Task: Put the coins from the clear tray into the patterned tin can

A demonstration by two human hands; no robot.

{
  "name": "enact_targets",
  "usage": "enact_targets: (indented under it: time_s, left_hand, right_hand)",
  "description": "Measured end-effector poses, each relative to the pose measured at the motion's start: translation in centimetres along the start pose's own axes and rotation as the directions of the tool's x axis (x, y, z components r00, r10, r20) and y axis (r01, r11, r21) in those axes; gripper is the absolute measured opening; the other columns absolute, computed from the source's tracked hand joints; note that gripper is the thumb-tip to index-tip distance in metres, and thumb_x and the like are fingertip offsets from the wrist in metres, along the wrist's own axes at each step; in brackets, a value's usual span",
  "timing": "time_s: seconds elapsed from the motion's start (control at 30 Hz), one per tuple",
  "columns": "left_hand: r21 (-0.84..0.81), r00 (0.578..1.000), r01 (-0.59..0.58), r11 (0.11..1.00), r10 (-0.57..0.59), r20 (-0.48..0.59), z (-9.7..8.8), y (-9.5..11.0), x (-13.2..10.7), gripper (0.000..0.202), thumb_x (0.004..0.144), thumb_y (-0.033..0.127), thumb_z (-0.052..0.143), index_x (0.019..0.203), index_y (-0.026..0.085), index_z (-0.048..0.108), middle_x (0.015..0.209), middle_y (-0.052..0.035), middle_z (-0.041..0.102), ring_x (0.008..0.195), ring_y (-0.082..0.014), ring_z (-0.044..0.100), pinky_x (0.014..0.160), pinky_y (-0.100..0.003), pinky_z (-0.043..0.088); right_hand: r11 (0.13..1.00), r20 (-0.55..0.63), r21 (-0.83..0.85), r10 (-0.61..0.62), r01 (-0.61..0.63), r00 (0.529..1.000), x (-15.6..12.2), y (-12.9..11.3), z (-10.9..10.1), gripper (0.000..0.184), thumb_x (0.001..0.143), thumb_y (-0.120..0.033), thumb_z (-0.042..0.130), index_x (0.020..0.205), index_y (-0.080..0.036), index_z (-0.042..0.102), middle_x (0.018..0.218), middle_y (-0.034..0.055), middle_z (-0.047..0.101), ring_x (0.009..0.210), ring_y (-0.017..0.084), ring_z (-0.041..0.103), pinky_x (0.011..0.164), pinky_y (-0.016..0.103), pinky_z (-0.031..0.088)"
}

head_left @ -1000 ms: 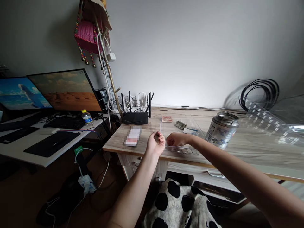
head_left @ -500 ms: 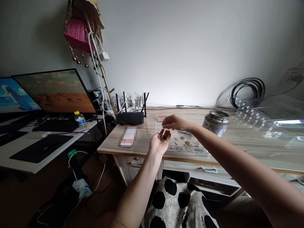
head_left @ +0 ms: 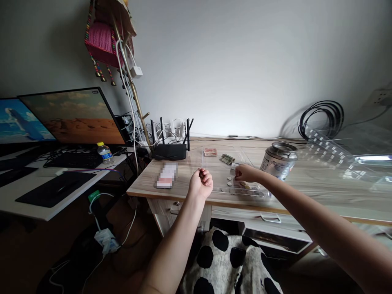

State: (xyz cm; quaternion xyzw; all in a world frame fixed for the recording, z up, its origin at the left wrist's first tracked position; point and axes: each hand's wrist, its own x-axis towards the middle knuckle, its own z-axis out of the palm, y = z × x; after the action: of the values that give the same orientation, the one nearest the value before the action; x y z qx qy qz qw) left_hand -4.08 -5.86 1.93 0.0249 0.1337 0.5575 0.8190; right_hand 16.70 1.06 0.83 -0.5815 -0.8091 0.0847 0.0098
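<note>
Palm up, my left hand is curled closed over several coins, of which only a dark edge shows between the fingers. To its right, my right hand reaches down into a clear plastic tray. Its fingers are drawn together close above the tray floor, and what they hold, if anything, is hidden. Several loose coins, silver and brassy, lie in the tray by the right fingertips. Farther back in it are a reddish banknote stack and greenish banknotes.
A metal can-shaped container stands just right of the tray. Behind on the left is a black router, with a blurred phone-sized object in front. Clear plastic racks and coiled black cable occupy the right side.
My left hand has closed over the coins that lay in its open palm. My right hand has moved from above it rightward and down to the tray, uncovering the greenish banknotes.
</note>
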Motion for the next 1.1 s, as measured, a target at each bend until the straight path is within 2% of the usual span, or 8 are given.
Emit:
enact_targets:
  time_s: [0.17, 0.37, 0.47, 0.6, 0.7, 0.87, 1.0, 1.1]
  left_hand:
    - [0.003, 1.0, 0.0, 1.0, 0.0, -0.024, 0.2, -0.4, -0.1, 0.02, 0.08, 0.01, 0.031, 0.061, 0.015, 0.036, 0.051, 0.0039, 0.035, 0.036, -0.0021, 0.025, 0.032, -0.012, 0.02]
    - [-0.007, 1.0, 0.008, 1.0, -0.008, -0.017, -0.1, -0.3, -0.1, 0.02, 0.08, 0.01, 0.031, 0.061, 0.014, 0.037, 0.052, 0.0031, 0.037, 0.037, -0.0023, 0.027, 0.033, -0.012, 0.02]
    - [-0.025, 1.0, -0.007, 1.0, 0.006, -0.007, -0.2, -0.2, 0.0, 0.02, 0.08, 0.01, 0.031, 0.062, 0.014, 0.038, 0.052, 0.0027, 0.037, 0.038, -0.0025, 0.028, 0.034, -0.012, 0.023]
    - [-0.047, 1.0, -0.009, 0.999, 0.008, -0.006, -0.2, -0.4, 0.1, 0.02, 0.079, 0.01, 0.032, 0.061, 0.013, 0.04, 0.052, 0.0024, 0.038, 0.038, -0.0026, 0.031, 0.035, -0.012, 0.026]
    - [-0.057, 0.999, -0.018, 0.998, 0.016, -0.031, -0.2, -0.7, 0.3, 0.02, 0.079, 0.01, 0.032, 0.062, 0.012, 0.042, 0.053, 0.0012, 0.04, 0.04, -0.0033, 0.035, 0.036, -0.012, 0.03]
    - [-0.059, 0.982, -0.084, 0.995, 0.072, -0.176, -0.1, -0.9, 0.8, 0.018, 0.079, 0.014, 0.034, 0.068, 0.01, 0.048, 0.061, -0.005, 0.05, 0.056, -0.0098, 0.052, 0.052, -0.021, 0.045]
    - [0.001, 0.983, -0.08, 0.997, 0.079, -0.165, -0.2, -1.0, 0.9, 0.021, 0.079, 0.017, 0.033, 0.072, 0.009, 0.051, 0.07, -0.0095, 0.055, 0.068, -0.0145, 0.058, 0.062, -0.028, 0.047]
    - [0.074, 0.986, -0.071, 0.995, 0.081, -0.145, -0.3, -1.3, 1.0, 0.025, 0.08, 0.02, 0.032, 0.077, 0.009, 0.053, 0.078, -0.0114, 0.057, 0.074, -0.016, 0.059, 0.063, -0.028, 0.047]
  right_hand:
    - [0.994, 0.028, 0.097, -0.061, 0.058, 0.998, 0.8, -1.0, -0.1, 0.026, 0.059, -0.027, 0.06, 0.083, -0.015, 0.06, 0.071, 0.0019, 0.062, 0.06, 0.011, 0.053, 0.053, 0.02, 0.037]
    - [0.987, 0.065, 0.14, -0.084, 0.075, 0.994, 1.6, -1.4, 0.2, 0.019, 0.05, -0.025, 0.066, 0.064, -0.014, 0.06, 0.065, 0.0026, 0.061, 0.059, 0.012, 0.053, 0.051, 0.021, 0.037]
    - [0.98, 0.087, 0.177, -0.106, 0.089, 0.991, 1.2, -1.4, 0.0, 0.021, 0.051, -0.028, 0.065, 0.066, -0.014, 0.06, 0.067, 0.0024, 0.062, 0.061, 0.012, 0.054, 0.052, 0.02, 0.037]
    - [0.96, 0.167, 0.252, -0.165, 0.12, 0.972, 0.5, -2.0, -0.7, 0.032, 0.051, -0.03, 0.064, 0.079, -0.015, 0.061, 0.069, 0.001, 0.063, 0.059, 0.011, 0.055, 0.051, 0.019, 0.038]
    - [0.963, 0.208, 0.218, -0.205, 0.159, 0.956, 0.0, -2.8, -1.1, 0.031, 0.05, -0.026, 0.065, 0.078, -0.015, 0.062, 0.067, 0.0009, 0.063, 0.058, 0.011, 0.054, 0.052, 0.019, 0.037]
    - [0.965, 0.203, 0.174, -0.229, 0.195, 0.952, -0.1, -3.4, -0.9, 0.016, 0.052, -0.019, 0.06, 0.067, -0.013, 0.062, 0.063, 0.001, 0.061, 0.057, 0.01, 0.052, 0.051, 0.019, 0.036]
    - [0.969, 0.19, 0.165, -0.215, 0.184, 0.958, 0.2, -2.8, -1.1, 0.016, 0.051, -0.024, 0.062, 0.062, -0.013, 0.058, 0.061, 0.0, 0.058, 0.055, 0.009, 0.05, 0.049, 0.019, 0.035]
    - [0.955, 0.14, 0.242, -0.209, 0.171, 0.968, -0.1, -3.3, -2.8, 0.022, 0.055, -0.033, 0.061, 0.063, -0.014, 0.054, 0.058, -0.0002, 0.055, 0.05, 0.008, 0.047, 0.046, 0.02, 0.035]
